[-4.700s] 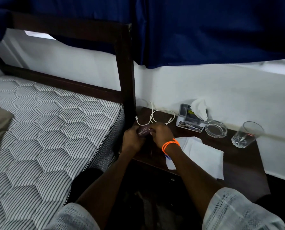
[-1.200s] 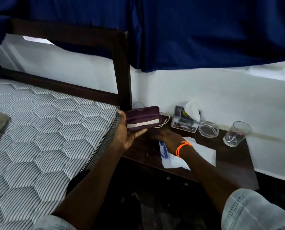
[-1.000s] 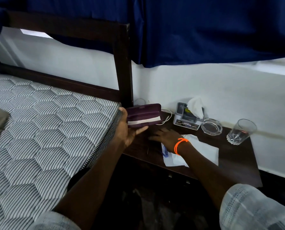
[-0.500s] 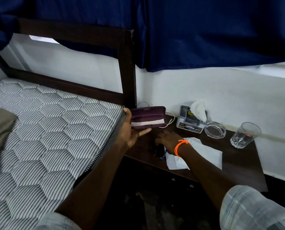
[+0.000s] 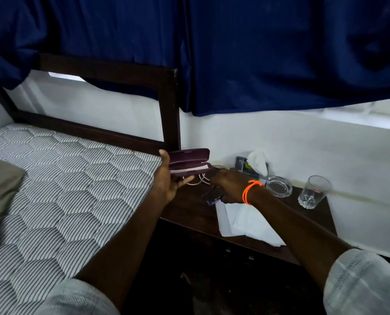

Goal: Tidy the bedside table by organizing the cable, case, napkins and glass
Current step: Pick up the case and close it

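On the far left, at about nine o'clock, is the bed with its striped grey-and-white mattress [image 5: 60,192]. It only sits beside the work.

Next comes the left hand [image 5: 167,183]. Its thumb and fingers are wrapped around the hard purple glasses case [image 5: 189,161]. The case is held up in the air, over the left back corner of the dark wooden desk [image 5: 189,210], with its lid part open. I think it is held open like this so something can go inside.

Under the case, at about twelve o'clock on the desk, lies the loose white cable [image 5: 198,180].

The right hand [image 5: 229,186], with an orange cord bracelet [image 5: 249,192], is low on the desk. Its fingers are curled around something small, dark and blue, maybe glasses. I cannot tell for sure.

In front of it, at six o'clock, lie the flat white paper napkins [image 5: 246,223]. Behind are a tissue box [image 5: 254,165] and a round glass ashtray [image 5: 279,186].

At three o'clock stands the clear drinking glass [image 5: 314,192], upright near the desk edge.
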Demonstrator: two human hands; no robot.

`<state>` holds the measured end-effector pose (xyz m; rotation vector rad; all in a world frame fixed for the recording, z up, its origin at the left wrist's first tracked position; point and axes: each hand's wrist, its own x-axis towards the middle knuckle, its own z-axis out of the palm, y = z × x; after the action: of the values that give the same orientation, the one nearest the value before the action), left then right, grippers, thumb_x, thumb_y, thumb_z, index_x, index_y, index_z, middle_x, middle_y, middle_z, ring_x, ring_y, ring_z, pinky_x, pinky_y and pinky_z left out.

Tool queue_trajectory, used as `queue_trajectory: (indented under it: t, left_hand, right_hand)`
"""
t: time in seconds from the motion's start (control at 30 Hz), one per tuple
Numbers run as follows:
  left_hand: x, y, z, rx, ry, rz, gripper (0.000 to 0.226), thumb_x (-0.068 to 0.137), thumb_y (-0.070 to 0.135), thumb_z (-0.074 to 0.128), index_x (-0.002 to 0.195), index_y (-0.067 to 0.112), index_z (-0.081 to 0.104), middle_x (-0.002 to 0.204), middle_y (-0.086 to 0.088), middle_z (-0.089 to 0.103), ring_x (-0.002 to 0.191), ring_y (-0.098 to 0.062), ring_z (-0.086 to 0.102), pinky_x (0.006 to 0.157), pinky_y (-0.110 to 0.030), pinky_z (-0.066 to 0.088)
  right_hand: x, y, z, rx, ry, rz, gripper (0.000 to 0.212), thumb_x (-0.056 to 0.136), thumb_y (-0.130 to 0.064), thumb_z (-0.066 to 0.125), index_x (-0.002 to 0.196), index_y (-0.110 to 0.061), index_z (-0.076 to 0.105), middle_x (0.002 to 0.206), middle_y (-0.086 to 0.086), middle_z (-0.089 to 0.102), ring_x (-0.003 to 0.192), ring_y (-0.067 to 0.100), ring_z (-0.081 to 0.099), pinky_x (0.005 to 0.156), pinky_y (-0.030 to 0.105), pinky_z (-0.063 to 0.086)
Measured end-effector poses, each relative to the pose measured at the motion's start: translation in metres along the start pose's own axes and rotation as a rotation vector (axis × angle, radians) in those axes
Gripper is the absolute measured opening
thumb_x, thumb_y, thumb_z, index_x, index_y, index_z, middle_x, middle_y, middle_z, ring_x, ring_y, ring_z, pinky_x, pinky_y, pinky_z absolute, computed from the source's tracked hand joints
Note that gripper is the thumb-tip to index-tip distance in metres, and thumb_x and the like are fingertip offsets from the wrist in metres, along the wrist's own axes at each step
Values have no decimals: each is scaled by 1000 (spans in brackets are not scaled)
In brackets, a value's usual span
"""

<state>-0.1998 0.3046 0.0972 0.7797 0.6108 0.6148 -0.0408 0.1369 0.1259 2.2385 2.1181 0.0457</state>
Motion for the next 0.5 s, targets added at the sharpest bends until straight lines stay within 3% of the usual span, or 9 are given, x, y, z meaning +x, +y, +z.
queue_trajectory:
  t: [0.1,0.27,0.5]
  left_hand:
    - [-11,10,15,20,-23,9,91,72,82,55,133,14,61,123,-12,73,111,-31,72,79,-49,62]
    - [-25,17,41,61,-74,18,95,73,85,50,133,13,63,124,-13,73,112,-31,72,77,-46,62]
    - [-44,21,72,94,-267,-87,97,71,82,58,134,8,61,128,-20,69,115,-39,69,92,-58,57]
  right_hand:
    - [-9,-5,-44,88,16,20,52,69,-57,62,112,-28,64,108,-1,68,101,22,62,83,35,52]
    - [-14,-9,-109,191,30,63,42,66,-39,80,99,-21,62,94,3,68,86,24,63,73,40,54]
    - [-17,-15,-157,208,104,72,41,69,-40,83,103,-22,68,86,-4,66,74,14,59,68,29,50]
